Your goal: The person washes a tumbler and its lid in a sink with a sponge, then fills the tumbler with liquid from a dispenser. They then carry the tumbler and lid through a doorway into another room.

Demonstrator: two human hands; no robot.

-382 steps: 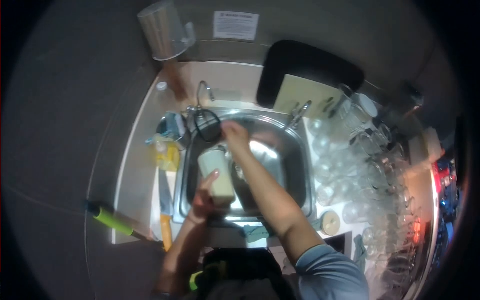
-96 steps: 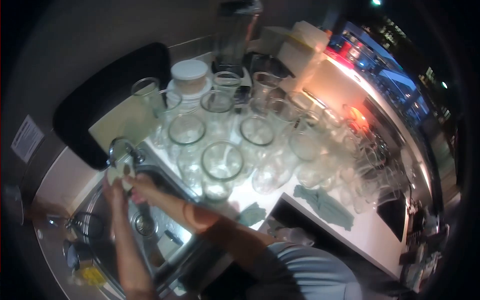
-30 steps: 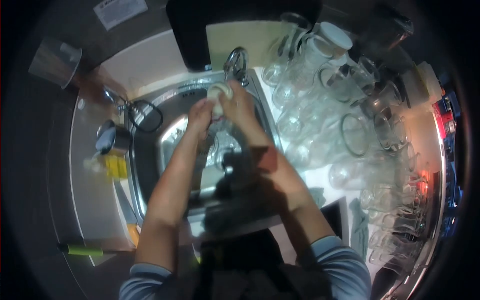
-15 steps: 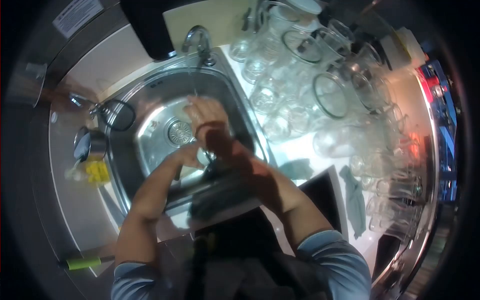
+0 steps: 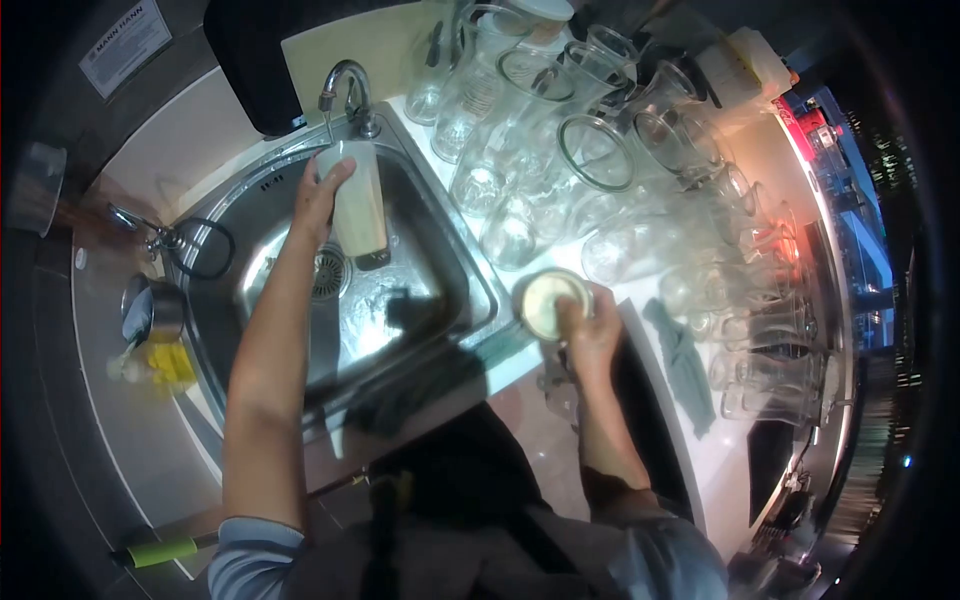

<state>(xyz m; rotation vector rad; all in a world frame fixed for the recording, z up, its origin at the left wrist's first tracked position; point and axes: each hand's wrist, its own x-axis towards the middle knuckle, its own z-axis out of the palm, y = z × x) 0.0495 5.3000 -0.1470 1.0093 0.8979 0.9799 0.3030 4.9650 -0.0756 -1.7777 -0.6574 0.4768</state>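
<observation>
A tall pale container (image 5: 360, 210) tilts under the tap (image 5: 347, 85), its mouth end at the thin stream of water and its dark lower end over the basin. My left hand (image 5: 322, 195) is closed round its upper left side, thumb across the front. To the right, my right hand (image 5: 592, 325) grips a round cream-coloured lid-like piece (image 5: 545, 303) by its edge, thumb over its face. That piece is at the counter edge beside the corner of the steel sink (image 5: 440, 170).
Many glass jugs and jars (image 5: 590, 150) crowd the counter right of the sink. A grey-green cloth (image 5: 682, 365) lies near the front edge. On the left ledge stand a metal cup (image 5: 155, 308), a yellow sponge-like item (image 5: 170, 362) and a second tap (image 5: 165, 235).
My hands were together low over the sink. My left hand has risen to the tap with the pale container; my right hand has moved right to the counter edge with the round piece.
</observation>
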